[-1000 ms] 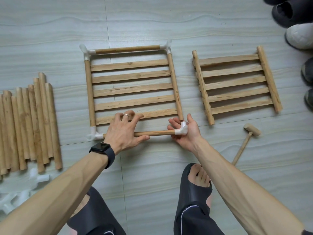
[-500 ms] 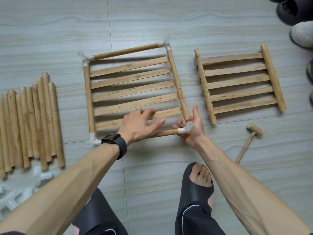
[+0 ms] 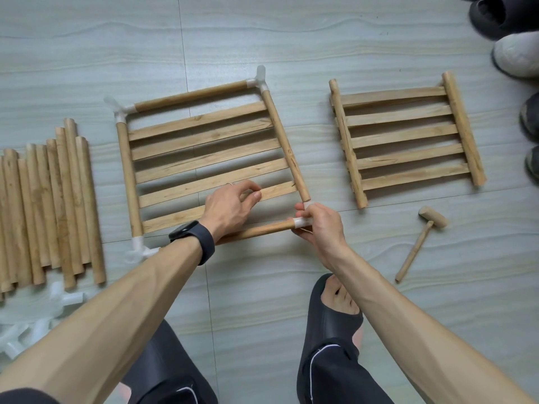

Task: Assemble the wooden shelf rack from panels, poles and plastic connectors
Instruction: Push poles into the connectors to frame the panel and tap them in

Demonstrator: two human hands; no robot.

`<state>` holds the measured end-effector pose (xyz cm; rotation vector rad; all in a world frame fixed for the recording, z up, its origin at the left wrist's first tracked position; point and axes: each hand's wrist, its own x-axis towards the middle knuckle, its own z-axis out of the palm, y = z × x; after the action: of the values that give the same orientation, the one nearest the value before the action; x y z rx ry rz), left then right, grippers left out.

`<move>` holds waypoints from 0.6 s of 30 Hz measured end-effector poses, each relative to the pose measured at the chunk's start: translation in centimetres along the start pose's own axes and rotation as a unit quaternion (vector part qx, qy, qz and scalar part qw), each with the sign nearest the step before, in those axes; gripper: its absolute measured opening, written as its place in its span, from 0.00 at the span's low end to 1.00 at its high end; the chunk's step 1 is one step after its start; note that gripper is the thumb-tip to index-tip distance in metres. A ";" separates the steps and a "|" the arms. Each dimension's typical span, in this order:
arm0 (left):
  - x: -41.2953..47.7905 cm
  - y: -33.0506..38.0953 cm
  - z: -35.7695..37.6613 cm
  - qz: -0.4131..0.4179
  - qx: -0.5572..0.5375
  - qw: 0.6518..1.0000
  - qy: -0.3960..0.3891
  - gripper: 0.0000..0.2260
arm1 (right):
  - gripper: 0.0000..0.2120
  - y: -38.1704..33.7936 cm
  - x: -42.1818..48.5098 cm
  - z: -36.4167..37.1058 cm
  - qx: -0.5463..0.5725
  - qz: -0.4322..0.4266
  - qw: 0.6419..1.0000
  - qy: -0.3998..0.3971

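Connector (image 3: pixel 300 222) of white plastic clamped in my right hand (image 3: pixel 319 228), pole (image 3: pixel 256 232) leaving it to the left of those fingers, my left hand (image 3: pixel 230 208) pinching a slat of the panel (image 3: pixel 201 141), mallet (image 3: pixel 420 243) right of my fingers

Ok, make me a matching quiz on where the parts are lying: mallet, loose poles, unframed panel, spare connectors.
Things:
1. mallet
2. loose poles
3. unframed panel
4. spare connectors

Places:
A. far left of the floor, side by side
B. lower left corner of the view
C. level with the framed panel, on its right
D. lower right, nearer the person than the unframed panel

Pairs: 1-D, 2-A, 3-C, 4-B
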<state>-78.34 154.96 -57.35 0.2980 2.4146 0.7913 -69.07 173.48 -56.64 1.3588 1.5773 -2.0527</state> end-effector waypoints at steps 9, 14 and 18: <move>-0.5 0.2 0.4 0.020 0.000 1.000 0.009 0.11 | 0.30 0.7 0.8 -0.1 -0.042 0.006 0.999 -0.009; -1.1 0.1 1.1 0.024 0.000 1.000 0.006 0.11 | 0.39 0.0 0.7 -0.1 -0.109 0.010 0.994 0.013; -1.2 0.0 1.6 0.034 -0.025 0.999 0.011 0.11 | 0.40 -0.8 0.8 -0.7 -0.060 -0.002 0.998 -0.013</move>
<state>-76.39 155.26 -57.87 0.3534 2.4121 0.8888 -69.68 174.65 -56.69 1.2817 1.6648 -1.9350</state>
